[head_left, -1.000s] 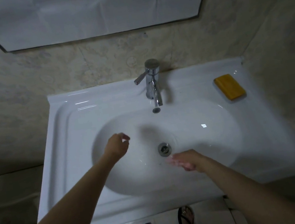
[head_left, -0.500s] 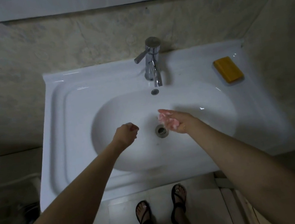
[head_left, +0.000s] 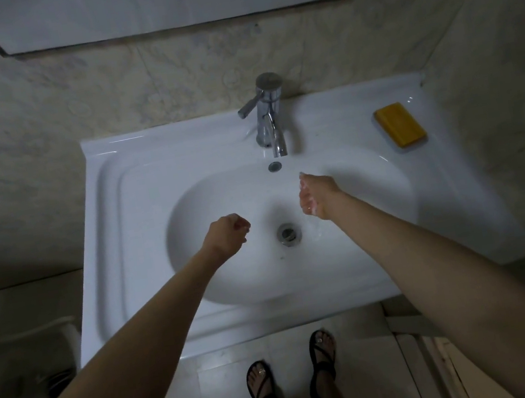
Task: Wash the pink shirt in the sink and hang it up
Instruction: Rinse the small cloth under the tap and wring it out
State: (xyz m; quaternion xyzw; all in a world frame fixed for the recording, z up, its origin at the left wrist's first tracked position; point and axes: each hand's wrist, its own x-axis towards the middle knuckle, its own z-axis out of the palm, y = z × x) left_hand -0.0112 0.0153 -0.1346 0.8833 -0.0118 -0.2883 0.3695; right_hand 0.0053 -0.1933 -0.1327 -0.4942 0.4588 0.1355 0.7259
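Pale patterned wall (head_left: 96,87) runs behind a white sink (head_left: 135,192), with the lower edge of a mirror (head_left: 151,2) above it. From my head camera, the one view I have, a chrome faucet (head_left: 270,117) stands at the back of the basin, and a yellow soap (head_left: 399,123) lies on the ledge to its right, well apart from my hands. The drain (head_left: 288,233) sits open at the bottom of the bowl, between my two wrists.

My left hand (head_left: 227,236) hangs over the left half of the bowl with the fingers curled into a loose fist and nothing in it. My right hand (head_left: 318,196) is up near the spout, just below and to its right, with the palm turned inward, the fingers only lightly bent and nothing held. The palm looks wet, but I cannot tell whether water is running.

No pink shirt shows anywhere, neither in the basin nor on the ledge nor in my hands. I judge I am at the very start or the very end. If the start, I need to fetch the shirt, bring it into the bowl, then turn the faucet lever for water.
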